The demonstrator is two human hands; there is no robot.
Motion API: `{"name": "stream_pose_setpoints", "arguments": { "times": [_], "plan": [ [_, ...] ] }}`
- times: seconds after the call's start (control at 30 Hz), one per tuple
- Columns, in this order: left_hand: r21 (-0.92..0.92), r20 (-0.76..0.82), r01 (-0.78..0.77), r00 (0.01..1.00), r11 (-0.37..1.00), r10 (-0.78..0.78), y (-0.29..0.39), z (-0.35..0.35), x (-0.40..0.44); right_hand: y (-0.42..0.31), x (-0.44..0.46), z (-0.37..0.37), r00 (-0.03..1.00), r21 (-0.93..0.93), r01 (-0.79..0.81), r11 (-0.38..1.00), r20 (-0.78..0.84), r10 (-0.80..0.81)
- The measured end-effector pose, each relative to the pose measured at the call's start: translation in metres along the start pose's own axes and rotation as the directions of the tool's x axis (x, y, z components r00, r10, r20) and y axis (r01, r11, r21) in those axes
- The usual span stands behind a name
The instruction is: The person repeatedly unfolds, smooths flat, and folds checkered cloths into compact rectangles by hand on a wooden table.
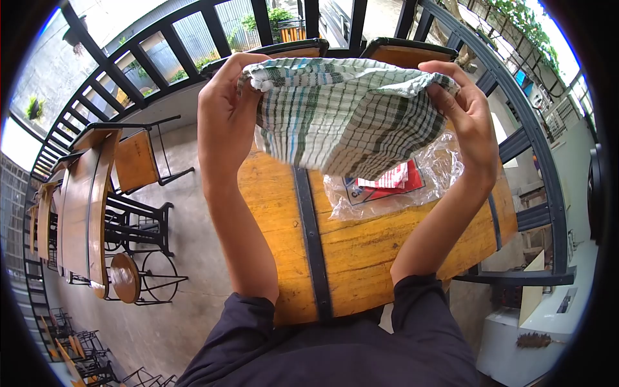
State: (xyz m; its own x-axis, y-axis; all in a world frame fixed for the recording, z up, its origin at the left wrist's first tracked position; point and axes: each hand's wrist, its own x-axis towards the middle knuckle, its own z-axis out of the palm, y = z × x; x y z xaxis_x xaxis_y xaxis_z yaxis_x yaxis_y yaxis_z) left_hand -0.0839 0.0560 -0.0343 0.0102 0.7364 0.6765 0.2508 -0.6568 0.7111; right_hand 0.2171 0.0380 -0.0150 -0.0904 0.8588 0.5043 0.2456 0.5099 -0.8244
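A checked cloth (348, 109) in white, green and grey with blue stripes hangs stretched between my two hands above the wooden table (361, 258). My left hand (233, 106) is closed on its bunched left corner, thumb in front. The right corner is pinched between the thumb and fingers of my right hand (464, 106). Below the cloth, a clear plastic bag (348, 205) lies on the table, with a red and white item (396, 177) on or inside it; I cannot tell which. The cloth hides part of both.
Black metal railings (174, 55) run behind the table and down the right side. Two chairs (412, 55) stand at its far edge. Further tables (87, 213), a chair (137, 161) and a round stool (124, 277) are at the left. A white cabinet (509, 345) is at the lower right.
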Motion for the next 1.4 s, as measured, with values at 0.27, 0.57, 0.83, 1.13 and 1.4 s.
{"name": "stream_pose_setpoints", "arguments": {
  "times": [0.27, 0.57, 0.83, 1.13, 1.4],
  "plan": [
    [0.007, -0.106, 0.039, 0.994, 0.999, -0.038, 0.0, 0.003, -0.001, 0.007, 0.0, -0.007, 0.986, 0.067, 0.014, 0.998, 0.162, -0.024],
    [0.132, -0.271, -0.106, 0.953, 0.986, 0.138, -0.006, 0.003, 0.003, 0.009, 0.0, -0.009, 0.998, 0.001, 0.049, 0.999, 0.035, -0.049],
    [0.111, -0.686, 0.037, 0.726, 0.993, 0.049, -0.019, -0.057, -0.002, 0.026, -0.004, -0.045, 0.937, -0.112, 0.001, 0.994, -0.346, -0.04],
    [-0.18, -0.687, 0.049, 0.708, 0.982, -0.162, -0.085, -0.123, -0.025, 0.019, -0.012, -0.041, 0.979, 0.188, 0.175, 0.966, -0.139, -0.15],
    [-0.171, -0.599, -0.048, 0.798, 0.984, -0.066, -0.084, -0.124, -0.023, 0.015, -0.012, -0.045, 0.973, 0.125, 0.106, 0.987, -0.219, -0.076]
  ]
}}
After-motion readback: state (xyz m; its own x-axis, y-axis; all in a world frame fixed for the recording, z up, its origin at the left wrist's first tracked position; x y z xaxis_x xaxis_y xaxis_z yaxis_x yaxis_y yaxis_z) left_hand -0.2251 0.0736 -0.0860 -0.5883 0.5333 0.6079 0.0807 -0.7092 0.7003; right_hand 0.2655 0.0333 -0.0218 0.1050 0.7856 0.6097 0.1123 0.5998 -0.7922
